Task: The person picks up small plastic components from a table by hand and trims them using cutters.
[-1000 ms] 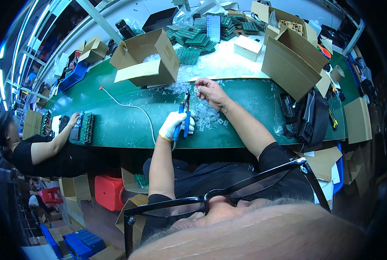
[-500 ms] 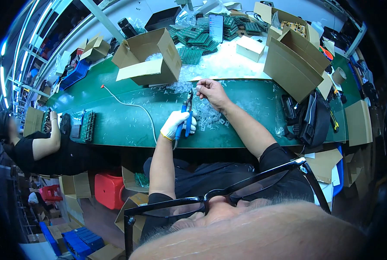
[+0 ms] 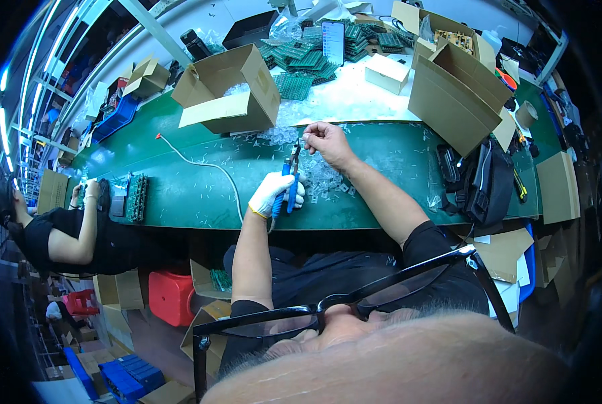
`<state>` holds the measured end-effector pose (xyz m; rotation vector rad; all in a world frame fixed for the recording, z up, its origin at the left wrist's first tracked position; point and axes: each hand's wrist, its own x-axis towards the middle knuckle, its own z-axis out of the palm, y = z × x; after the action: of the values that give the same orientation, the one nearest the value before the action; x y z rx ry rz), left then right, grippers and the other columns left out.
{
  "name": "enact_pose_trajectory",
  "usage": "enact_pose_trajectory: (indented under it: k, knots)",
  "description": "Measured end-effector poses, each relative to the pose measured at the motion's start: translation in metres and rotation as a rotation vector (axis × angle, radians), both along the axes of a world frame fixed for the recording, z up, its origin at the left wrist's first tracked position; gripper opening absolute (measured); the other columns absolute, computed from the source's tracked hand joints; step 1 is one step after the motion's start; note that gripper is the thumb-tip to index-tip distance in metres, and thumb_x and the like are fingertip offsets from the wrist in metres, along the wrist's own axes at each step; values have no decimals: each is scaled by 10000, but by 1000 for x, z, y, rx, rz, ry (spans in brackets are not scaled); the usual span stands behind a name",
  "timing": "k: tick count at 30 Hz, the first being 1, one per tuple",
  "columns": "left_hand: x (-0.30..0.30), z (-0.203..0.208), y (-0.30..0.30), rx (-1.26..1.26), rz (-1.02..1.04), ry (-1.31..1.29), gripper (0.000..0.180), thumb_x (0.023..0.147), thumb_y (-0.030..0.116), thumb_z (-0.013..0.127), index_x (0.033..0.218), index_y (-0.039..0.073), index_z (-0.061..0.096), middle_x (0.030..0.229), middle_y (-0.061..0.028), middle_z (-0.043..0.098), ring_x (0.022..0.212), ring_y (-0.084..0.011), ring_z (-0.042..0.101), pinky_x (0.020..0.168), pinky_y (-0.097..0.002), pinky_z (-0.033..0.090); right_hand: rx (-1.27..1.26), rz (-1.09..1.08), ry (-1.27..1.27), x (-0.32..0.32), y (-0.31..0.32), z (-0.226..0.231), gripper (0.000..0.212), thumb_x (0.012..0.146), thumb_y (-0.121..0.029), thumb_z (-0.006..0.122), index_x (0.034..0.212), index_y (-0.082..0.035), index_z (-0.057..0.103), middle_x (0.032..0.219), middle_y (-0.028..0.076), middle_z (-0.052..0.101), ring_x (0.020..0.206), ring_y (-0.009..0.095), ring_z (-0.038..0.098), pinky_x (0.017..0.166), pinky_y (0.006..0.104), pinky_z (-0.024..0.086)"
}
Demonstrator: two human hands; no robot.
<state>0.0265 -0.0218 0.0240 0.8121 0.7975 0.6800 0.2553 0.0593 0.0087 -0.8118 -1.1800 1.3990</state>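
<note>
My left hand (image 3: 271, 191), in a white glove, is closed round the blue handles of a pair of cutting pliers (image 3: 292, 176). The jaws point away from me and come up beside the fingertips of my right hand (image 3: 326, 143). That bare hand is pinched; whatever lies between thumb and finger is too small to name. Under and beside both hands is a pile of small clear plastic pieces (image 3: 324, 180) on the green table (image 3: 200, 195). More clear pieces (image 3: 279, 136) lie just beyond the pliers' tips.
An open cardboard box (image 3: 230, 111) stands at the back left of my hands, another box (image 3: 456, 101) at the right. Green circuit boards (image 3: 304, 57) are stacked behind, near a phone (image 3: 333, 42). A black bag (image 3: 483, 188) lies right. A co-worker (image 3: 65, 229) sits at left.
My hands and the pliers stay almost in place. At the left, the co-worker's head and arms have shifted slightly.
</note>
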Motion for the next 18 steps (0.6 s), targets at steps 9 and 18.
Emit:
enact_pose_trajectory:
  k: [9,18]
  knots:
    - [5,12,-6,127,35,278,298,997,219,716,1151,-35,700,841,-87,716,647,-174,694,608,-336,606,4,19,-64,8,1,4,115,984,-65,720,1049,28,712,884,72,729,752,130,701,659,280,583]
    - [-1,-11,-7,89,202,-74,357,1014,275,709,1204,-23,665,890,-101,715,701,-216,714,632,-370,620,105,272,-679,40,18,-8,261,832,-137,881,1005,1,744,828,-7,701,757,68,610,717,270,518]
